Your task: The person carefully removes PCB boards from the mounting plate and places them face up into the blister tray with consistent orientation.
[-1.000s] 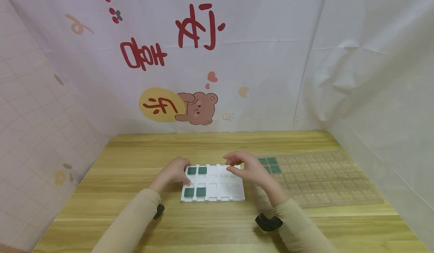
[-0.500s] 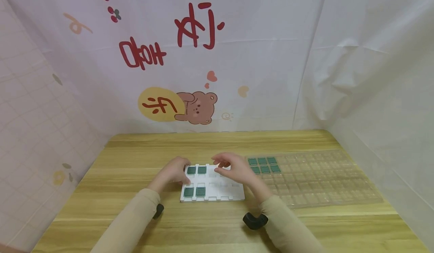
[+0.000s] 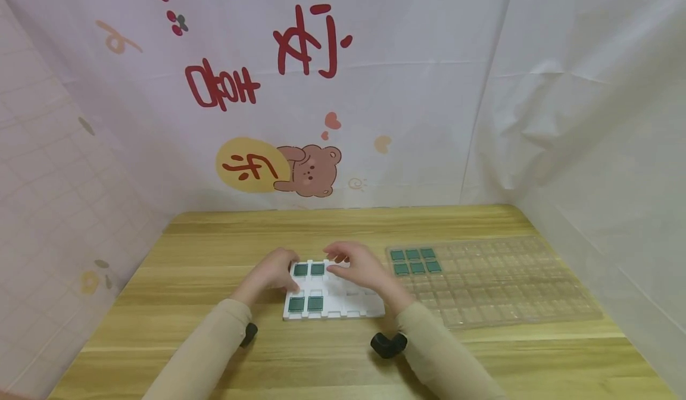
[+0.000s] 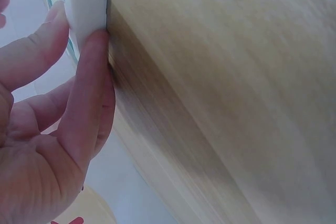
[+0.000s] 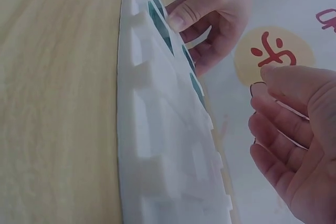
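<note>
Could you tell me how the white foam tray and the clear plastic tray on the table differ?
The white foam tray is opaque and small, while the clear plastic tray is see-through and much larger, with many more pockets. The left hand holds the white foam tray's edge and the right hand hovers over it; no hand is at the clear plastic tray. The white one shows four green chips, the clear one six. Both lie flat on the wooden table.

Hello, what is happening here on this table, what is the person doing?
A person sits at a wooden table. The left hand holds the edge of a white foam tray with four green chips in its left pockets. The right hand hovers over the tray's far edge. A clear plastic tray beside it holds six more chips.
</note>
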A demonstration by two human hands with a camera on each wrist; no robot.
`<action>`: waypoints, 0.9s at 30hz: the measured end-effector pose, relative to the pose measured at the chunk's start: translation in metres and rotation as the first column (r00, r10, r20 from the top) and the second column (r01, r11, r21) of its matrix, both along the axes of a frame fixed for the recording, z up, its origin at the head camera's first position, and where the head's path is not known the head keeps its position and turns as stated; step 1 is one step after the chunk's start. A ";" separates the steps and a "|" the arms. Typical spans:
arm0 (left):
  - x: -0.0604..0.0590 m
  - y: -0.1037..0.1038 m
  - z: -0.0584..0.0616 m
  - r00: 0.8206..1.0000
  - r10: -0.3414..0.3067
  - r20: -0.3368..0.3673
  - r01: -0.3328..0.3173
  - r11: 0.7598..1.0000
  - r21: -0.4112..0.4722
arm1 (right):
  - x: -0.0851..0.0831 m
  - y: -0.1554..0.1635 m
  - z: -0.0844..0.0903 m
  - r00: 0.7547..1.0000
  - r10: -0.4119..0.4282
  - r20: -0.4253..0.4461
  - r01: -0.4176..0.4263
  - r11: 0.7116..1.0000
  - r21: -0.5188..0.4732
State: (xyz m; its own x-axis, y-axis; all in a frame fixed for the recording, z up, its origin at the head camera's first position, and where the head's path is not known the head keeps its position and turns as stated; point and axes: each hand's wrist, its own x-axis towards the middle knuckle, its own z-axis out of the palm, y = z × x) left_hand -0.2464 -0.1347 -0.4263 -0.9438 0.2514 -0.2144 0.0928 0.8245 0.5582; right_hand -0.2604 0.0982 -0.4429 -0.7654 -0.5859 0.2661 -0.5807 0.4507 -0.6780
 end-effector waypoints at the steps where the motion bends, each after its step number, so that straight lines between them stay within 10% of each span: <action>1: 0.000 0.000 0.000 1.000 -0.001 0.002 0.000 1.000 0.004 | -0.001 -0.002 0.000 1.000 -0.004 -0.008 0.004 1.000 0.010; 27: 0.002 0.000 0.003 1.000 -0.008 0.003 0.008 1.000 0.009 | -0.002 -0.039 -0.009 0.973 -0.138 -0.185 0.202 0.898 0.391</action>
